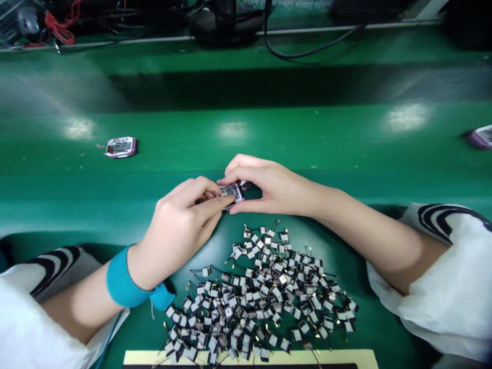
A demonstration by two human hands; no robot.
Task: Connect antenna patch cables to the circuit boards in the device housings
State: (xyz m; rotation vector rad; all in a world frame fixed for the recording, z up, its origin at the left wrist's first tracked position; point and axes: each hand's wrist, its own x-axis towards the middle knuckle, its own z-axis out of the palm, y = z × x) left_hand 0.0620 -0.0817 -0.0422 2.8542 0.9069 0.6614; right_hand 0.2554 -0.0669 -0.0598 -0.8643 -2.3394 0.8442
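Between my two hands, low over the green bench, is a small device with an exposed circuit board (232, 192) and a pale and purple edge. My left hand (188, 215) is closed at its left side, with a fingertip pressing on the board. From the other side my right hand (261, 185) grips the device's edges between thumb and fingers. The fingers hide much of it. Just below the hands spreads a large heap of small square antenna-like modules (265, 292) with short black leads and gold-coloured tips. A teal wrist strap (125, 279) circles my left wrist.
A similar open device (121, 147) with purple edging lies at the left, and another purple-edged device (482, 137) is at the far right. Along the back are a black stand base (230, 25), a black cable (307, 54) and red wires (63, 23). A pale yellow strip (365, 357) borders the front.
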